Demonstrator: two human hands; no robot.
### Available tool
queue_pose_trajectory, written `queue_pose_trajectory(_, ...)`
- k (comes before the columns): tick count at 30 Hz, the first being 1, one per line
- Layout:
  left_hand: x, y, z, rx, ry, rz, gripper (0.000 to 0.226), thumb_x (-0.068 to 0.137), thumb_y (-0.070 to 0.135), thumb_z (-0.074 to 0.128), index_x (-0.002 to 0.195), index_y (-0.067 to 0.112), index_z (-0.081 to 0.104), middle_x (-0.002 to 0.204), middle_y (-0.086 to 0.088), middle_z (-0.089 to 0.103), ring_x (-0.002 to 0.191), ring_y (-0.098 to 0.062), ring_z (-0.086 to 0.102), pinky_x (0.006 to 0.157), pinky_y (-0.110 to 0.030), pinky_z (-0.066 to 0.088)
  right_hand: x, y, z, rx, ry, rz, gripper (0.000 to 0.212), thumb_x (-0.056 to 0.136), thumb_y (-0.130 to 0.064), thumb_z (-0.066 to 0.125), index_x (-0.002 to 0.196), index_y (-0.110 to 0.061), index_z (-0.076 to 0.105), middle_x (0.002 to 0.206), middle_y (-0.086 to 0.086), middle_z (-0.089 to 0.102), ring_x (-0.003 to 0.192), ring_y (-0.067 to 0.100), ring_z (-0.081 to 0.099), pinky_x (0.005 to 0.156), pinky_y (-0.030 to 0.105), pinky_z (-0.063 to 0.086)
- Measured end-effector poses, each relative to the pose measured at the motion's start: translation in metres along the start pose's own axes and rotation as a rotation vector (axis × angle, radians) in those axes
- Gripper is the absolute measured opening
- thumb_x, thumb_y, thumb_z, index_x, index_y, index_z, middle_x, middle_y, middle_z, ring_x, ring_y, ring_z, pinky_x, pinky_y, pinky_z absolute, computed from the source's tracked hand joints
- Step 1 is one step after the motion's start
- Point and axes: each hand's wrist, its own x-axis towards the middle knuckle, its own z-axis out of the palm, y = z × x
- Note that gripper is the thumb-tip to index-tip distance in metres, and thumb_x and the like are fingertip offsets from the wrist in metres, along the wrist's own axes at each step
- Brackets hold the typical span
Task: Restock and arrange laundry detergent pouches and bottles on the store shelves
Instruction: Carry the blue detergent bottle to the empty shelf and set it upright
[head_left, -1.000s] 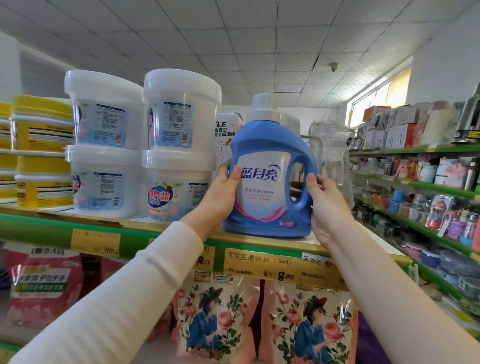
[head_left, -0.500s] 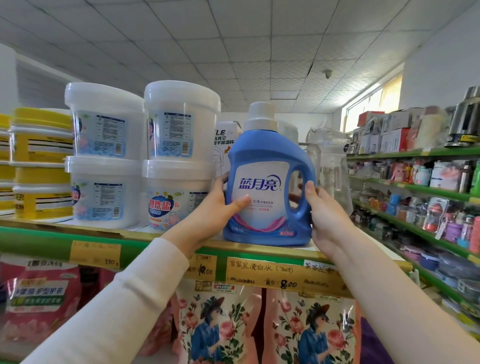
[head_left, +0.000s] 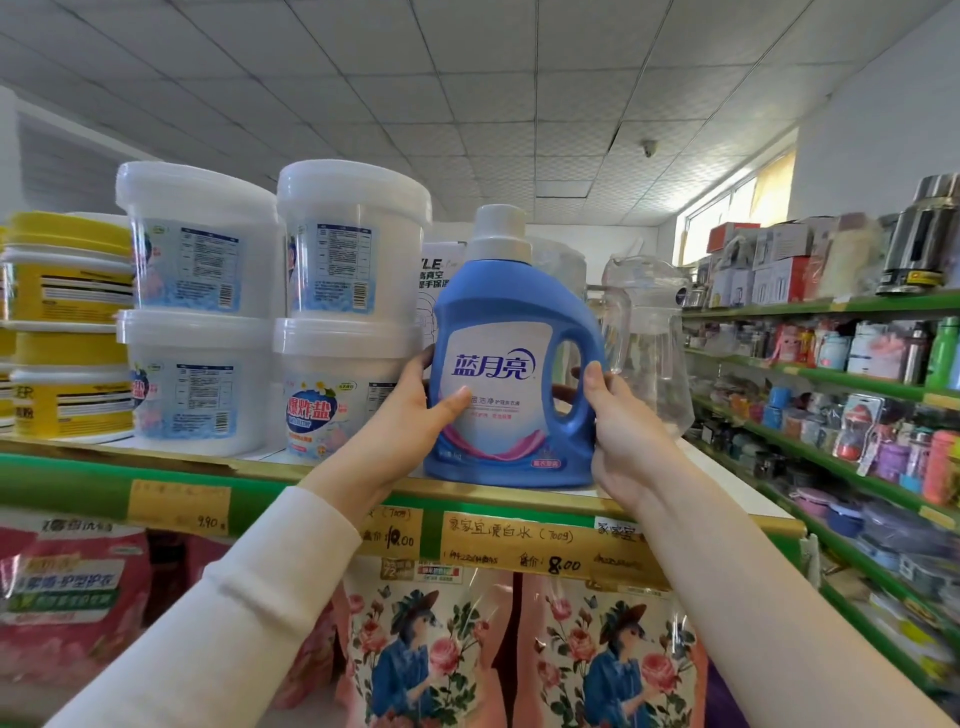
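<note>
A blue detergent bottle (head_left: 511, 317) with a white cap stands upright on the top shelf (head_left: 332, 470), label facing me. My left hand (head_left: 410, 421) grips its left side, thumb across the label. My right hand (head_left: 621, 434) holds the handle side, thumb on the handle's front. Floral pink detergent pouches (head_left: 421, 649) hang on the shelf below, under my arms.
Stacked white tubs (head_left: 337, 312) stand just left of the bottle, yellow tubs (head_left: 67, 322) farther left. A clear plastic jug (head_left: 649, 332) stands close on the right. Red pouches (head_left: 62, 597) sit lower left. Green shelves (head_left: 831, 364) of goods line the right aisle.
The bottle stays on the shelf between both hands. My left thumb has slid down across the label. The view has tilted slightly upward.
</note>
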Motion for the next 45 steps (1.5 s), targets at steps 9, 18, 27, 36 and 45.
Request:
queue_pose_trajectory(9,-0.002,0.001,0.003,0.016,0.033,-0.025,0.058,0.095,0.022,0.049,0.145,0.025,0.021,0.141,0.0,0.045,0.129,-0.021,0.044,0.102,-0.042,0.041,-0.002,-0.001,0.001,-0.009,0.014,0.013,0.022,0.099,-0.035,0.038,0.112,-0.019,0.046,0.107,0.01,0.062,0.104,0.031,0.061,0.097,0.051,0.047)
queue_pose_trajectory(18,-0.008,0.001,0.008,0.049,0.122,-0.014,0.055,0.094,0.022,0.05,0.144,0.02,0.027,0.143,-0.002,0.044,0.129,-0.021,0.044,0.103,-0.041,0.041,-0.01,-0.011,0.0,-0.233,0.003,0.042,0.045,0.099,-0.044,0.033,0.13,-0.013,0.044,0.125,0.009,0.056,0.103,0.021,0.056,0.082,0.033,0.044)
queue_pose_trajectory(27,-0.042,0.0,0.013,0.034,0.325,0.14,0.058,0.092,0.027,0.054,0.144,0.02,0.029,0.145,0.001,0.041,0.132,-0.011,0.04,0.103,-0.031,0.039,-0.035,-0.01,-0.008,-0.324,0.21,-0.159,0.077,0.087,-0.065,0.039,0.148,-0.029,0.008,0.156,0.002,0.018,0.144,0.023,0.014,0.116,0.049,0.016)
queue_pose_trajectory(36,-0.094,-0.015,0.004,-0.283,0.23,0.256,0.04,0.094,0.014,0.053,0.133,0.016,0.045,0.13,0.003,0.053,0.119,-0.003,0.05,0.095,-0.01,0.041,-0.125,0.002,0.017,-0.349,0.423,-0.413,0.057,0.096,-0.048,0.037,0.145,-0.023,0.022,0.15,-0.005,0.03,0.131,0.008,0.031,0.101,0.024,0.025)
queue_pose_trajectory(45,-0.177,-0.07,0.035,-0.511,0.041,0.101,0.036,0.094,0.003,0.048,0.13,0.005,0.046,0.122,-0.004,0.055,0.104,0.0,0.052,0.09,-0.004,0.041,-0.228,0.097,0.02,-0.239,0.598,-0.235,0.047,0.098,-0.034,0.043,0.141,-0.015,0.033,0.141,-0.002,0.042,0.121,0.006,0.044,0.098,0.019,0.043)
